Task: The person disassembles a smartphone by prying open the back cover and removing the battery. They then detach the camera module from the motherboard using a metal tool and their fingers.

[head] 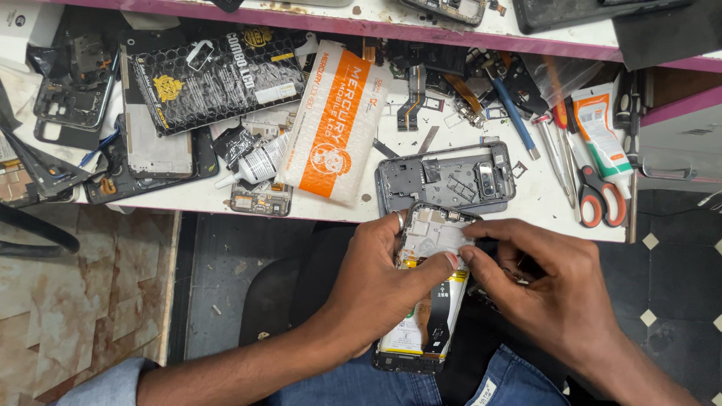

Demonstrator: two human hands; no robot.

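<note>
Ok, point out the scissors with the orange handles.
In the head view, the scissors lie at the table's right end, beside the white tube.

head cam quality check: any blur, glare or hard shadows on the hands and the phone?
Head view: even, soft light, no hard shadows; left hand, right hand and the opened black smartphone with exposed battery are sharp; mild sheen on the orange-and-white bubble pouch; white workbench edges bow slightly, wide-lens distortion.
</note>
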